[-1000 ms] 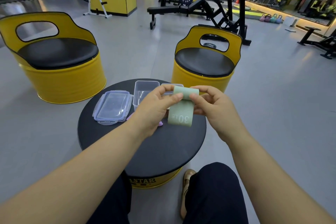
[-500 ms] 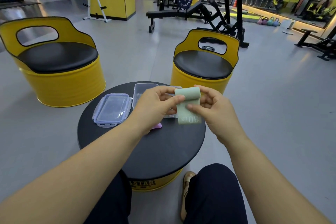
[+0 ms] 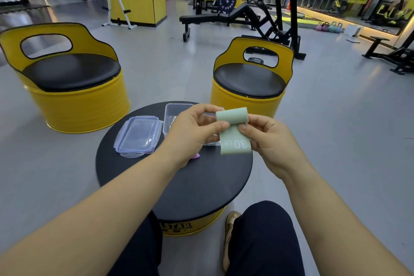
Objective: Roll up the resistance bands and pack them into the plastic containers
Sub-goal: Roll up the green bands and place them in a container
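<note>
A pale green resistance band (image 3: 234, 132) marked "30 LB" is partly rolled, held in the air above the round black table (image 3: 179, 181). My left hand (image 3: 192, 132) pinches the roll's left end and my right hand (image 3: 266, 139) pinches its right side; a short tail hangs below the roll. Behind my left hand an open clear plastic container (image 3: 173, 114) stands on the table, and a second container is mostly hidden by my hands. A bit of a pink band (image 3: 195, 156) peeks out under my left wrist.
A clear lid with clips (image 3: 137, 135) lies on the table's left. Two yellow barrel chairs (image 3: 74, 80) (image 3: 248, 83) stand beyond the table on the grey gym floor. My knees and one shoe (image 3: 229, 237) are below the table's near edge.
The hanging tail of the green band has grown shorter as the roll thickened. Both hands stayed over the table with the band between them.
</note>
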